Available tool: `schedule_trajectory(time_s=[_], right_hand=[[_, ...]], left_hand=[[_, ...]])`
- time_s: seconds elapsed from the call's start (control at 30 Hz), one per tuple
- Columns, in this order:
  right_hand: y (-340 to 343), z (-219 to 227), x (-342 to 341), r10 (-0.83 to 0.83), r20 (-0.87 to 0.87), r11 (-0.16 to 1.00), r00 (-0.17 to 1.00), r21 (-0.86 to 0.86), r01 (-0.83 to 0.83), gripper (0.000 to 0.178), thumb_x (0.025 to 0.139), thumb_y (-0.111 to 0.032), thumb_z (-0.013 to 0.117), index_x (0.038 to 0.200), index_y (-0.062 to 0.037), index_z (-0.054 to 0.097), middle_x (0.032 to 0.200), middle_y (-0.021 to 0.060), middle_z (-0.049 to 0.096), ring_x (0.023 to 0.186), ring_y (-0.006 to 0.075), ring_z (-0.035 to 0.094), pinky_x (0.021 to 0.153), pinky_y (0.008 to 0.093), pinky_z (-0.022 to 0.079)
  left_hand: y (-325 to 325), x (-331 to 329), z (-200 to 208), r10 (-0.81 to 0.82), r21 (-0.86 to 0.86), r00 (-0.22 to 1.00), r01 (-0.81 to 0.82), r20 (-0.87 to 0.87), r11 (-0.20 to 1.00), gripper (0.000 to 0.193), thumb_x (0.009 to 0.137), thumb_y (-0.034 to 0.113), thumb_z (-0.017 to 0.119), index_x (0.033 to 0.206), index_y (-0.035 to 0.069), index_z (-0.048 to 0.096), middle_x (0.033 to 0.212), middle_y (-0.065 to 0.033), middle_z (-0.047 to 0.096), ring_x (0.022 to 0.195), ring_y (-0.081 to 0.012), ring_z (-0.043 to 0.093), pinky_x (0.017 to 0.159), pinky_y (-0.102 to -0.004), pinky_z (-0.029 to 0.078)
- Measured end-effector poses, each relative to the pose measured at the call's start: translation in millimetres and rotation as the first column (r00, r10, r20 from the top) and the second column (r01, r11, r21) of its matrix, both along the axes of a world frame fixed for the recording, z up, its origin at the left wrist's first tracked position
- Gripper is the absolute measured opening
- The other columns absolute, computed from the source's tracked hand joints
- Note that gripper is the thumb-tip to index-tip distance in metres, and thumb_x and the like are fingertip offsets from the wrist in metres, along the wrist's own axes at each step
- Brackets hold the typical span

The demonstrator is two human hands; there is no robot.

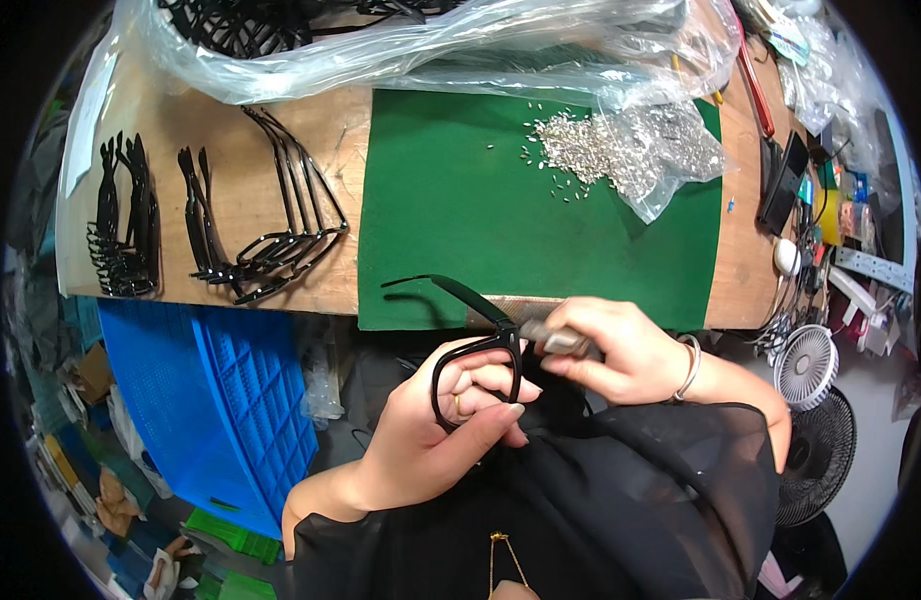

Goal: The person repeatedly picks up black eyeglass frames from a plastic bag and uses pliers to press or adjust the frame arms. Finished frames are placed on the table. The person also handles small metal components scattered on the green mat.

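My left hand (411, 445) is closed on a black eyeglass frame (509, 345), its fingers showing through one rim. A black temple arm (466, 294) extends from the frame's corner toward the far left, over the near edge of the green mat (451, 190). In my closed right hand (626, 345) is a small greyish object (569, 342), blurred, its kind not clear. Its end is close to the frame's hinge corner; whether they touch, I cannot tell. Many tiny silvery pieces (573, 145) lie heaped on the mat, spilling from a clear plastic bag (661, 165).
Black eyeglass frames (291, 240) stand grouped at the left of the wooden table (331, 125), with another stack (126, 265) beyond. A large plastic bag (401, 65) spans the back. A blue crate (201, 390) stands lower left. Fans (807, 366) and cables sit at right.
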State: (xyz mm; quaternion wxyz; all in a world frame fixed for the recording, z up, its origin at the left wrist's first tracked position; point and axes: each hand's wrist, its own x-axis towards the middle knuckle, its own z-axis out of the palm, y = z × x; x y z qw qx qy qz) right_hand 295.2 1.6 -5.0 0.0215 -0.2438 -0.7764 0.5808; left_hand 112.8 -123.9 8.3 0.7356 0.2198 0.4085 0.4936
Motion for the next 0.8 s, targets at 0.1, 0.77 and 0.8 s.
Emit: schedule_trajectory(time_s=[0.1, 0.77, 0.8], right_hand=[[3.2, 3.5, -5.8, 0.129, -0.003, 0.990, 0.992, 0.052, -0.129, 0.020, 0.076, -0.014, 0.061, 0.087, -0.0032, 0.049, 0.079, 0.0116, 0.055, 0.076, 0.0290, 0.055, 0.069, 0.0361, 0.044], [7.0, -11.8, -10.9, 0.198, -0.079, 0.765, 0.977, 0.636, -0.103, 0.026, 0.059, -0.014, 0.066, 0.074, -0.0055, 0.047, 0.069, 0.0064, 0.048, 0.066, 0.0227, 0.051, 0.062, 0.0325, 0.041], [6.5, -10.4, -13.1, 0.199, -0.079, 0.743, 0.977, 0.662, -0.098, 0.026, 0.059, -0.014, 0.066, 0.074, -0.0054, 0.047, 0.068, 0.0063, 0.047, 0.066, 0.0228, 0.051, 0.062, 0.0325, 0.040]], left_hand=[[-2.1, 0.9, 3.6, -0.031, -0.011, 0.999, 0.031, -0.013, 0.999, 0.036, 0.084, -0.006, 0.049, 0.118, -0.007, 0.037, 0.100, -0.0137, 0.057, 0.073, -0.0127, 0.059, 0.068, -0.0231, 0.048], [4.3, -5.6, -0.7, -0.087, 0.173, 0.671, 0.311, -0.737, 0.934, 0.036, 0.075, -0.003, 0.060, 0.109, -0.003, 0.047, 0.088, -0.0114, 0.060, 0.076, -0.0165, 0.059, 0.070, -0.0255, 0.046], [3.7, -4.2, -1.3, -0.035, 0.227, 0.772, 0.230, -0.635, 0.946, 0.039, 0.077, 0.000, 0.060, 0.112, -0.004, 0.043, 0.090, -0.0122, 0.059, 0.079, -0.0163, 0.059, 0.071, -0.0261, 0.046]])
